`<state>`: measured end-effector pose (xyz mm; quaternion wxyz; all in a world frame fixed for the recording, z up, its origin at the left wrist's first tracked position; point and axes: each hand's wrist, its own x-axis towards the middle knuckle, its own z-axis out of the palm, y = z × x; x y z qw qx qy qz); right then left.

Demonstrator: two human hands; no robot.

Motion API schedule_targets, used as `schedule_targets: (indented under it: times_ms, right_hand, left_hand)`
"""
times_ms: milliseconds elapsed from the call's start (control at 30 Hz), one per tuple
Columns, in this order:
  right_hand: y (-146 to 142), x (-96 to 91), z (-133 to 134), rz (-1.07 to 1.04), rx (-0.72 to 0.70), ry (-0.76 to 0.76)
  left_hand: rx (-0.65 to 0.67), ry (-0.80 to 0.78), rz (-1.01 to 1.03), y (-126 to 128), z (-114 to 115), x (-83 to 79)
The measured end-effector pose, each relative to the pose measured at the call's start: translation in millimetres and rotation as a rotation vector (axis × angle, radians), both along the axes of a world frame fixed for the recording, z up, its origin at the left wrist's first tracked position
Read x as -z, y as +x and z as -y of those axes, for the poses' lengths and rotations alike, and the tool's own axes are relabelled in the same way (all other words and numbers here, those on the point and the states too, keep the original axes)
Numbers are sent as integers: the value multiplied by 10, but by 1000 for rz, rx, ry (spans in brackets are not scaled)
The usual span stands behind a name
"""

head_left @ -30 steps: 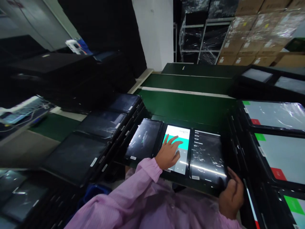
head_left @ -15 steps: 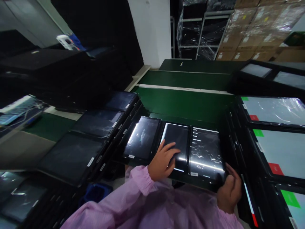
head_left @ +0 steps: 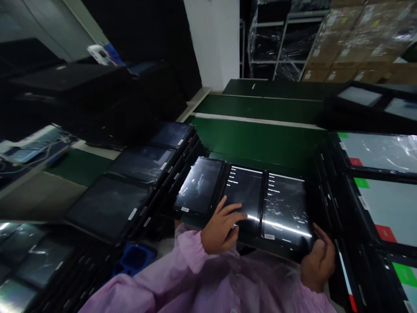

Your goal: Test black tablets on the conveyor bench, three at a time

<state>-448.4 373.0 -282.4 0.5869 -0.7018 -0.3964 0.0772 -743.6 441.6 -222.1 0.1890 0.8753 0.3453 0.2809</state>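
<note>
Three tablets lie side by side in a black tray (head_left: 280,251) in front of me. The left tablet (head_left: 198,184) shows a logo on a dark screen. A short text menu is lit on both the middle tablet (head_left: 246,191) and the right tablet (head_left: 286,208). My left hand (head_left: 221,228) is spread over the lower part of the middle tablet, its fingertips at the screen; contact is hard to make out. At the tray's right front corner, my right hand (head_left: 319,258) is curled round the edge, with some fingers hidden.
On the left rises a stack of trays with dark tablets (head_left: 107,208). Close on the right stands another stack, its top tablets (head_left: 391,200) showing white screens with green and red blocks. A green bench (head_left: 260,141) lies behind; a blue object (head_left: 137,256) is low at left.
The middle tablet's screen has gone from a blank dark display with a bright border to the text menu. The view has shifted slightly; both hands keep about the same places.
</note>
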Motion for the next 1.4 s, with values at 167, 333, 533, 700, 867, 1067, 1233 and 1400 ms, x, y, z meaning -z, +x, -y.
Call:
schedule_targets:
  times_ms: [167,333,533,700,867,1067,1233,1400]
  right_hand:
    - [31,39,-4,17,2,-14]
    - [91,-61,-5,22,-43,-113]
    - [46,-351,-264,345,-327,-149]
    - [-78,-406,-836,520,-497,-186]
    - [-96,-452,-1080,516,-519,-235]
    - [233,-333,-572,266,-272,-290]
    - [361,-68,-157,-74,-111,-339]
    - [242,-39,-49,-69,-63,-316]
  left_hand:
    - [-249,-22,-57,-194,-644,-49]
    - [-264,-9,-107,-235,-1090,49]
    - [-256,19,-47,-264,-1108,157]
    - [-350,3,38,-315,-1177,267]
    - [-351,30,46,-323,-1225,351]
    - [-354,33,29,-331,-1238,399]
    - [-357,-3,13,-332,-1231,371]
    - [-354,-25,-8,-337,-1226,338]
